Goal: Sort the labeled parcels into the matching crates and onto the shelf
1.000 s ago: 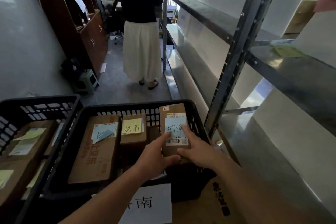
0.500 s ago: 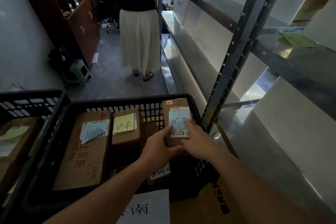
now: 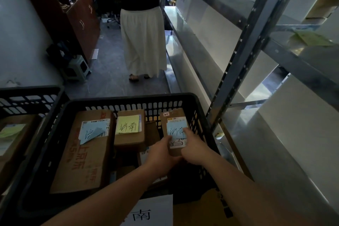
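Note:
A black plastic crate (image 3: 165, 97) in front of me holds several cardboard parcels. Both hands are inside its right end, on a small brown parcel (image 3: 174, 118) with a blue handwritten note. My left hand (image 3: 161, 152) grips the parcel's near left edge, and my right hand (image 3: 194, 147) holds its right side with fingers over the note. A large flat box (image 3: 86, 152) with a blue note lies at the crate's left. A small box (image 3: 130, 128) with a yellow note sits in the middle. A white paper sign (image 3: 148, 213) hangs on the crate's near wall.
A second black crate (image 3: 27, 97) with parcels stands at the left. Grey metal shelving (image 3: 244, 42) runs along the right, with a yellow note (image 3: 310, 37) on one shelf. A person in a white skirt (image 3: 143, 38) stands in the aisle ahead, near a wooden cabinet (image 3: 80, 20) and a small stool (image 3: 78, 68).
Both hands have lowered the small blue-noted parcel deeper into the crate's right end. My view has tilted downward and moved closer to the crate.

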Demonstrator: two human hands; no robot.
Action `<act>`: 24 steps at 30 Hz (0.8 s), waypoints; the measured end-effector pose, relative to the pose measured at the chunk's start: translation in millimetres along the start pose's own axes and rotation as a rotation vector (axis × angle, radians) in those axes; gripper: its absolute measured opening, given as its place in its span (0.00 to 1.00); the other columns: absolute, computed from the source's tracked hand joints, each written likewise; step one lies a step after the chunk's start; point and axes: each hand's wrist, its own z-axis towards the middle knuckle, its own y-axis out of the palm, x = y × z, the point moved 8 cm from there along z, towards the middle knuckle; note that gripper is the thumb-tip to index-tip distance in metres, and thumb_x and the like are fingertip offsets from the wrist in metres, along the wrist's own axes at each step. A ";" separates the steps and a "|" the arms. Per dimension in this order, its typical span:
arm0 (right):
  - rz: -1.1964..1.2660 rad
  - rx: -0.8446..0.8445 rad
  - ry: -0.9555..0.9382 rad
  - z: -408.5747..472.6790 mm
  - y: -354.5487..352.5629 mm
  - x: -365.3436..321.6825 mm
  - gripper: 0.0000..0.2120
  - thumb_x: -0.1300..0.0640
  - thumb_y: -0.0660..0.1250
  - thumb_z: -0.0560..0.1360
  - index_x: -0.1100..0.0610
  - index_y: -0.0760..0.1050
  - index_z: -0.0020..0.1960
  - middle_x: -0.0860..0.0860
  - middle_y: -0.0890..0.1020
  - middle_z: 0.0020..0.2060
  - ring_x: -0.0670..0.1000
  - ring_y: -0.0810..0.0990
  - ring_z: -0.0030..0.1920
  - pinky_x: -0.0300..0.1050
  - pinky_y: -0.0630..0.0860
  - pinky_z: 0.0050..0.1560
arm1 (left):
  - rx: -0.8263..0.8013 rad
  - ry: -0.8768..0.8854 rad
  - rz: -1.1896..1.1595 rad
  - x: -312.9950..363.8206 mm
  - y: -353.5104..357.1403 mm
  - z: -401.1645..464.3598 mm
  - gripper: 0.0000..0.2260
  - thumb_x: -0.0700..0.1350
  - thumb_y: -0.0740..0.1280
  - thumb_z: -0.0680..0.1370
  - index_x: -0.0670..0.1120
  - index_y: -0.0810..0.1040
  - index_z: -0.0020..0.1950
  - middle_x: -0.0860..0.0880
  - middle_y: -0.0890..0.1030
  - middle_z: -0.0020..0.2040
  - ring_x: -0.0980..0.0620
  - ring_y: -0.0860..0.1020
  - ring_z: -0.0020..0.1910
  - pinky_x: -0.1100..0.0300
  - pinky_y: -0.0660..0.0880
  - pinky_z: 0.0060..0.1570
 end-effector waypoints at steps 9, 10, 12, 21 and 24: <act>-0.024 -0.066 0.111 25.1 21.7 19.7 0.50 0.58 0.73 0.78 0.45 0.41 0.85 0.56 0.63 0.79 0.60 0.70 0.74 0.57 0.73 0.72 | -0.084 0.013 0.257 -20.8 11.8 29.6 0.43 0.53 0.81 0.67 0.48 0.65 0.76 0.49 0.72 0.71 0.50 0.71 0.69 0.59 0.69 0.64; -0.053 -0.070 0.111 26.5 22.3 19.1 0.50 0.57 0.73 0.78 0.45 0.41 0.85 0.56 0.62 0.79 0.60 0.69 0.74 0.57 0.72 0.73 | -0.084 0.021 0.268 -21.5 11.6 30.9 0.43 0.52 0.81 0.66 0.48 0.64 0.77 0.49 0.71 0.71 0.50 0.70 0.69 0.59 0.69 0.65; -0.141 -0.063 0.087 27.5 20.6 15.0 0.51 0.56 0.74 0.78 0.47 0.40 0.85 0.57 0.57 0.80 0.61 0.67 0.75 0.56 0.71 0.73 | -0.078 0.048 0.252 -20.6 8.0 32.2 0.44 0.51 0.81 0.66 0.50 0.64 0.78 0.51 0.71 0.70 0.51 0.71 0.69 0.65 0.69 0.61; -0.150 0.014 -0.229 0.3 -31.6 -30.9 0.55 0.47 0.81 0.70 0.44 0.48 0.85 0.49 0.61 0.81 0.55 0.66 0.76 0.54 0.70 0.73 | -0.048 0.085 0.168 9.6 -63.4 14.1 0.48 0.54 0.81 0.64 0.61 0.57 0.78 0.64 0.72 0.62 0.62 0.75 0.53 0.68 0.74 0.41; -0.098 0.032 -0.263 -16.1 -51.8 -44.2 0.55 0.43 0.82 0.68 0.42 0.52 0.84 0.47 0.64 0.80 0.53 0.67 0.76 0.54 0.70 0.73 | -0.114 0.032 0.163 19.6 -88.2 1.4 0.52 0.53 0.82 0.64 0.61 0.53 0.80 0.53 0.71 0.72 0.54 0.75 0.63 0.65 0.78 0.44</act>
